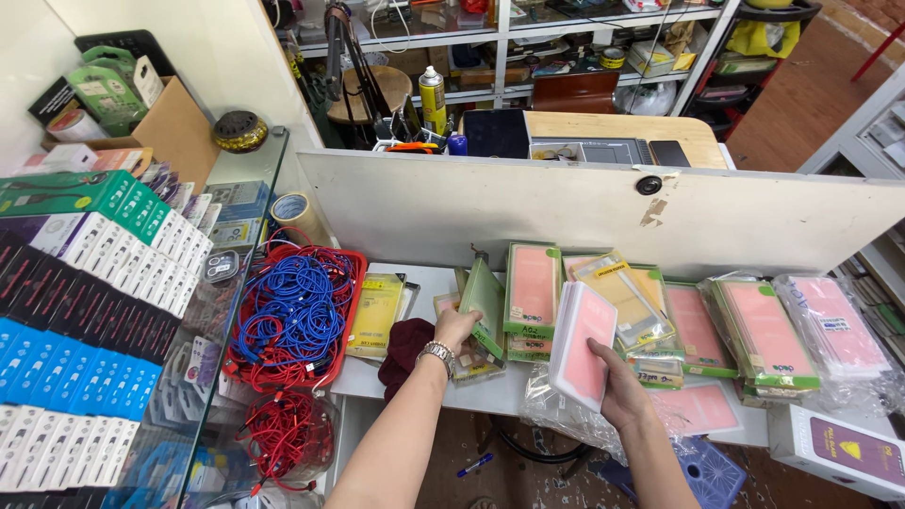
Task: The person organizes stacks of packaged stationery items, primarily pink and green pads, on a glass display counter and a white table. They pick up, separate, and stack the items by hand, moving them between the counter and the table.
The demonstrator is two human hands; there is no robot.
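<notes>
Two bare forearms reach up from the near edge toward a white counter (pixel 405 377) crowded with packaged phone accessories. At far left, rows of blue, black and white boxes (pixel 75 311) fill a glass display case, and beside them a red basket (pixel 341 320) holds a tangle of blue and red cables (pixel 292 306). Right of the basket lies a yellow packet (pixel 375 313), with a dark red cloth (pixel 403 347) just near it. The left hand (pixel 457 327), a metal watch (pixel 437 354) on its wrist, grips the edge of a green packet (pixel 485 300) standing tilted among a stack of similar ones. The right hand (pixel 617 385) is closed around the lower edge of a white-backed pink packet (pixel 582 344), holding it upright above a clear plastic bag (pixel 556 410). Farther right, more green-edged pink packets (pixel 764 335) overlap along the counter, ending at a white box (pixel 839 451) with a purple panel at the near right corner.
</notes>
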